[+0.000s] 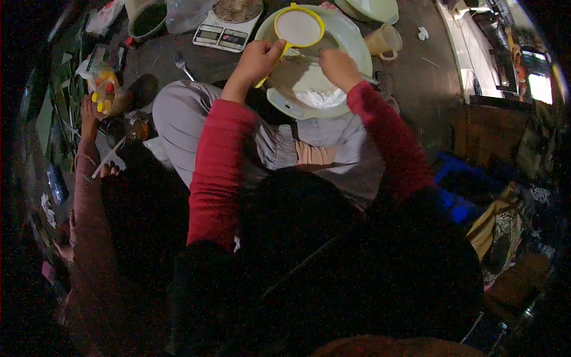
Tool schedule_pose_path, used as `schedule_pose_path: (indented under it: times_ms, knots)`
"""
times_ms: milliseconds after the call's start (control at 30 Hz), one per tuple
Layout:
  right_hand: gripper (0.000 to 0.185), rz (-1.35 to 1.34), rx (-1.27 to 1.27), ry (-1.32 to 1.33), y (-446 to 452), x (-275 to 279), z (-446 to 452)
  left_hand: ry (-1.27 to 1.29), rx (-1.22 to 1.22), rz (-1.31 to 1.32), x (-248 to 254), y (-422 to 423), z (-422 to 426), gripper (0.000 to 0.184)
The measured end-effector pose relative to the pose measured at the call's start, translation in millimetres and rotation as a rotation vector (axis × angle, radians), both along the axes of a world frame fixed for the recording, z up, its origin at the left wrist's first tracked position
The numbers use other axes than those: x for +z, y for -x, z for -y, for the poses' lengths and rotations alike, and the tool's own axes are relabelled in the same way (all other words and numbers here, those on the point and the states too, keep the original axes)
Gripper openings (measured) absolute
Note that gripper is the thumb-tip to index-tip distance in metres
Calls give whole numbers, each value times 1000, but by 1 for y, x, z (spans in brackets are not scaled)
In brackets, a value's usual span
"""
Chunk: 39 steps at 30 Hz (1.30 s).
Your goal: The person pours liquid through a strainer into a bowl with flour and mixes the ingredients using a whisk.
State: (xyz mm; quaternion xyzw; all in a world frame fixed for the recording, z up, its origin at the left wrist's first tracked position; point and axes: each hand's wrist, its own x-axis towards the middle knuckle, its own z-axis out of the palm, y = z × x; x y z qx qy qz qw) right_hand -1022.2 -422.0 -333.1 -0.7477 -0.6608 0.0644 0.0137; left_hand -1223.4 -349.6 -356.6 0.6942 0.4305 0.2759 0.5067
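Observation:
A yellow-rimmed sieve (299, 27) with white contents is held over a wide pale green basin (354, 50). My left hand (260, 61) is wrapped round the sieve's yellow handle. To its right, my right hand (339, 69) is closed over the basin, at the end of a thin utensil whose far part is hard to make out. White powder (321, 96) lies in the near part of the basin, below my right hand.
A white kitchen scale (223, 34) bearing a round item stands left of the basin. A fork (184, 64) lies nearer. A beige mug (384, 41) is at the right. Another person's hand (90, 113) touches a bag with yellow caps at far left. A blue crate (455, 187) is at right.

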Motion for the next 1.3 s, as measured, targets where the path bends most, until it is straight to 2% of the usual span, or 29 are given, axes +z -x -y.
schedule_pose_path:
  times_ms: [33,267,333,467,567,667,733,867,967,1033,1067,1133,1233,1300]
  knots:
    - [20,67,85,10,-3,2,-7,-43,11,26,-3,0,-3,51]
    - [24,117,101,68,-16,-7,-8,-5,3,93,-4,2,-1,51]
    - [22,121,126,53,-16,-8,-2,58,-24,-14,9,4,0,51]
    - [20,195,146,125,-13,4,-2,39,-9,56,-1,3,0,51]
    - [18,169,48,144,-10,6,3,53,-16,32,2,2,1,51]
    - [18,166,143,115,-6,14,5,95,-7,57,2,3,0,50]
    - [18,178,19,126,-6,11,10,38,-20,35,12,5,2,49]
    - [18,185,95,105,-12,6,17,67,9,100,-9,-1,-4,48]
    - [18,160,-11,6,-13,4,27,129,-33,35,8,3,1,48]
    - [17,235,15,115,-13,7,28,169,-19,96,5,0,0,48]
    - [17,237,26,115,-15,9,25,170,-8,99,3,1,-3,48]
    - [17,168,-49,-64,-19,15,29,-3,-41,-8,3,3,-2,48]
    - [20,253,18,52,-13,20,28,51,-34,50,2,0,-2,48]
    - [22,209,-15,-28,-13,26,25,53,-33,36,6,2,-3,48]
